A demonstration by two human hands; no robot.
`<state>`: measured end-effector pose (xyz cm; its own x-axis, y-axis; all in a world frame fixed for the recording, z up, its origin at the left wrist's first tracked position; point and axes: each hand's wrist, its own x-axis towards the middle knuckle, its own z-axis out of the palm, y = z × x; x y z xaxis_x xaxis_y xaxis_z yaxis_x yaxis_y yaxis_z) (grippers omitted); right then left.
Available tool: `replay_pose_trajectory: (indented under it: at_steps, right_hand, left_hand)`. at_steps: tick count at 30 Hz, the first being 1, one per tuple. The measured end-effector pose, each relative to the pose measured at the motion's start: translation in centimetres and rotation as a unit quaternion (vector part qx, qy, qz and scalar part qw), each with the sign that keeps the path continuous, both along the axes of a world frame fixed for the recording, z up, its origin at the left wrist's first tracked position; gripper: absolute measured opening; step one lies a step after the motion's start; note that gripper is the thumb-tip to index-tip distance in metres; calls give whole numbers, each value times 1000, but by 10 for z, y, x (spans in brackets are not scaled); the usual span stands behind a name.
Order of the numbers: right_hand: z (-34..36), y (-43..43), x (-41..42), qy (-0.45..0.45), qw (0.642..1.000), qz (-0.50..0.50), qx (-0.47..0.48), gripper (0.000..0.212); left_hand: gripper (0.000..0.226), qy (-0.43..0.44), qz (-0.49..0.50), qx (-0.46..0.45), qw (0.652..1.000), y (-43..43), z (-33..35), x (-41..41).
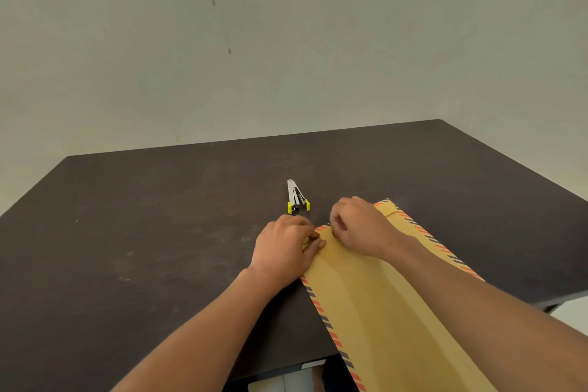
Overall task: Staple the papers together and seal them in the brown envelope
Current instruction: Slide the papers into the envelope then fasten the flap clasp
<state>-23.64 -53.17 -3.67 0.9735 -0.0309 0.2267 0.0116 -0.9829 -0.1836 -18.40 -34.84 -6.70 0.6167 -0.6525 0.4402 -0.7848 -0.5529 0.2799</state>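
Dark table, pale wall. Brown envelope, red-and-blue striped border, at 5 o'clock; far end pinched by curled fingers of left hand and right hand. Stapler at 12 o'clock.

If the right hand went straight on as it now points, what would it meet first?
Probably the small silver stapler with yellow tips, lying on the dark table beyond the right hand; depth is unclear.

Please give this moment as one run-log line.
left hand: pinches brown envelope | right hand: grips its far end | stapler: lies on table
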Motion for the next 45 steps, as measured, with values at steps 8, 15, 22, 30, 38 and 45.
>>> replay_pose_trajectory:
  at_steps: [8,15,22,30,38,45]
  right_hand:
    - [4,-9,-15,8,949,-45,312,13]
    - [10,-21,-27,-18,930,-80,358,19]
    - [12,-34,-39,-15,937,-144,317,16]
    - [20,-42,-51,3,951,-177,254,14]
    - [26,-37,-57,35,954,-194,225,22]
    - [46,-33,-63,-3,862,-91,499,18]
  left_hand:
    - [24,13,7,1,1000,-3,1,3]
    - [28,18,12,36,999,-6,5,6]
    - [27,27,24,67,997,-12,11,4]
    - [45,-12,-43,125,991,-26,16,-11]
    - [50,37,-14,176,984,-52,21,-21]
    - [39,-27,-13,139,990,-44,9,-20]
